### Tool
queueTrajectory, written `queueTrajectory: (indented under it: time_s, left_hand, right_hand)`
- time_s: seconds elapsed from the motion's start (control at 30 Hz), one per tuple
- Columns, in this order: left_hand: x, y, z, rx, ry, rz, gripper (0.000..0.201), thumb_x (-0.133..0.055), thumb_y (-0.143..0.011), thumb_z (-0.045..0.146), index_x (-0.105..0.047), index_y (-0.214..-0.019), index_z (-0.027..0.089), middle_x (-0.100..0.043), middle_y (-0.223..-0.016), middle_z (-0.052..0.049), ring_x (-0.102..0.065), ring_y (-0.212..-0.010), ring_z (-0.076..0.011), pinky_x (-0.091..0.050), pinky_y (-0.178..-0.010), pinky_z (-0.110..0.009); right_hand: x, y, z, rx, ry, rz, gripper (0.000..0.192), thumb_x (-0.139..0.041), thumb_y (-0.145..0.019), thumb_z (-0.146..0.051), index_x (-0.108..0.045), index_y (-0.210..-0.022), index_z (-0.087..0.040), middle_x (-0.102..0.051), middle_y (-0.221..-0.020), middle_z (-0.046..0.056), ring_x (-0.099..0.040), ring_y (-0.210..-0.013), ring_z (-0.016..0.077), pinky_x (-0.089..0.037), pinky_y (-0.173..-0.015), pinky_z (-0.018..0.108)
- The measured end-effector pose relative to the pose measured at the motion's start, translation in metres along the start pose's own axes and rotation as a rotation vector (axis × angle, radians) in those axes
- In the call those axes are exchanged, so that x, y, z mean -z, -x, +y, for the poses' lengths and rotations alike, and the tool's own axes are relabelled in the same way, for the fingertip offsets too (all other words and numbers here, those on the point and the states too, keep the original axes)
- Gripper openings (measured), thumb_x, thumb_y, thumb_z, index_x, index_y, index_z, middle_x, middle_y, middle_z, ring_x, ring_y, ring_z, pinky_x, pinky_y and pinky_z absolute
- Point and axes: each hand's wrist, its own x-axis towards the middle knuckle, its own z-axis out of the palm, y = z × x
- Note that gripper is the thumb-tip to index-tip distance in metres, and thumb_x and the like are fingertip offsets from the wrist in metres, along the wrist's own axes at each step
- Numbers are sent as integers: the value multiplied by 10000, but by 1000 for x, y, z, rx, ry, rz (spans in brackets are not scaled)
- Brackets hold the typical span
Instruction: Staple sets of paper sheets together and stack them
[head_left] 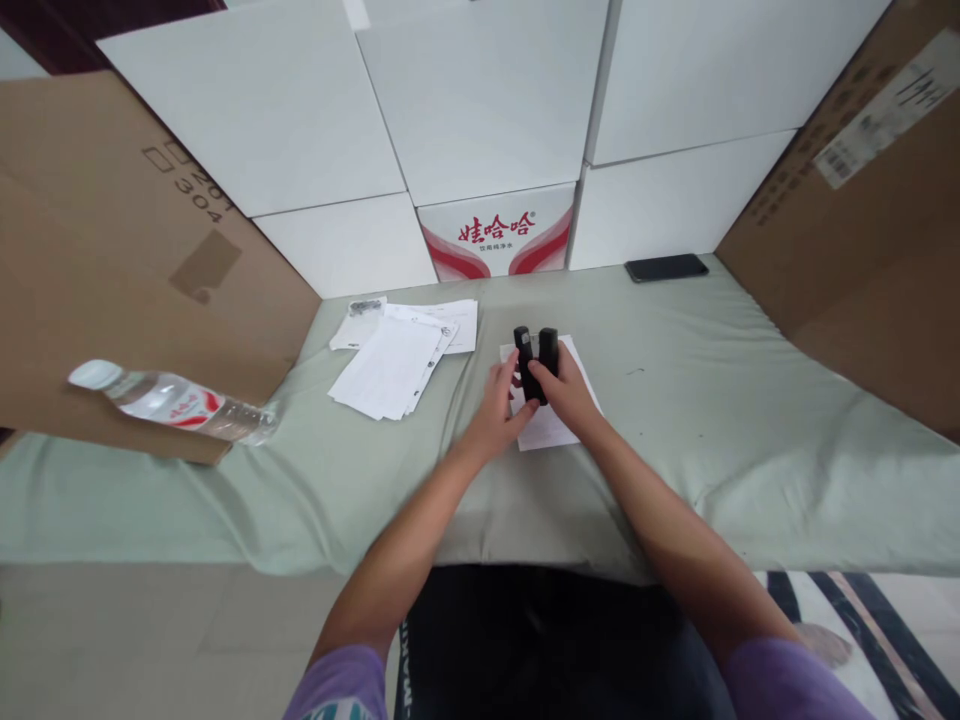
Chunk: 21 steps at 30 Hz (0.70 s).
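Observation:
Over a white sheet of paper (546, 430) I hold a black stapler (534, 385), its two long arms spread apart side by side. My left hand (501, 402) grips it from the left, the thumb across its lower end. From the right, my right hand (566, 392) has its fingers around the other arm, with the thumb over the middle. Part of the stapler is hidden by my fingers. The paper lies flat beneath both hands.
Loose white papers (390, 365) lie to the left, beside a small packet with dark contents (360, 322). A water bottle (180, 402) lies at far left. A phone (666, 267) rests at the back right. White boxes (480, 100) and brown cardboard (862, 270) wall the cloth-covered table (735, 400).

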Motion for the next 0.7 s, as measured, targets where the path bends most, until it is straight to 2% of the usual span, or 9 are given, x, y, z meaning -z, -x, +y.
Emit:
queueTrajectory:
  time_s: [0.1, 0.23, 0.37, 0.47, 0.53, 0.6, 0.7]
  left_hand:
    - [4, -5, 1, 35, 77, 164, 661, -625, -915, 426, -404, -1523, 287, -573, -1301, -115, -584, -1074, -214, -503, -879, -339]
    - [14, -10, 2, 106, 206, 228, 450, -655, -893, 462, -612, -1276, 230, -643, -1236, -112, -629, -1050, -214, -512, -841, -319]
    - [17, -13, 7, 96, 352, 202, 367, -730, -827, 453, -606, -1078, 216, -657, -1224, -110, -652, -1022, -203, -509, -703, -265]
    - [16, -15, 7, 110, 429, 136, 418, -746, -799, 479, -568, -1074, 218, -696, -1096, -93, -669, -940, -191, -487, -626, -245]
    - [16, -20, 4, 107, 375, 88, 454, -718, -824, 479, -555, -1159, 219, -709, -1109, -102, -679, -975, -199, -515, -709, -279]
    - [18, -29, -2, 122, 194, 62, 499, -690, -855, 439, -524, -1271, 218, -716, -1160, -117, -677, -1051, -215, -519, -850, -342]
    - [23, -51, -11, 188, -220, 56, 561, -694, -852, 357, -511, -1355, 189, -662, -1321, -156, -605, -1235, -256, -446, -1034, -418]
  right_hand:
    - [11, -4, -7, 5, -11, -155, 273, -621, -765, -294, -596, -1025, -217, -683, -912, 49, -667, -721, 206, -570, -666, 377]
    - [18, -2, -13, 41, 34, -266, 248, -594, -748, -261, -619, -988, -204, -646, -814, 24, -631, -621, 178, -538, -595, 344]
    - [23, -1, -14, 112, 85, -348, 253, -574, -730, -249, -628, -973, -205, -639, -820, 17, -616, -722, 191, -523, -662, 345]
    - [30, -3, -18, 161, 140, -332, 218, -589, -710, -264, -628, -915, -201, -633, -824, 18, -593, -787, 203, -501, -714, 350]
    - [41, -8, -21, 119, 103, -319, 265, -577, -708, -273, -625, -958, -200, -634, -814, 20, -592, -748, 205, -492, -688, 350]
    - [58, -16, -23, 99, 109, -268, 295, -562, -704, -274, -622, -984, -199, -637, -806, 24, -588, -712, 207, -476, -661, 350]
    - [94, -34, -19, 208, 364, -79, 197, -587, -681, -274, -609, -864, -203, -624, -790, 35, -563, -743, 218, -430, -678, 347]
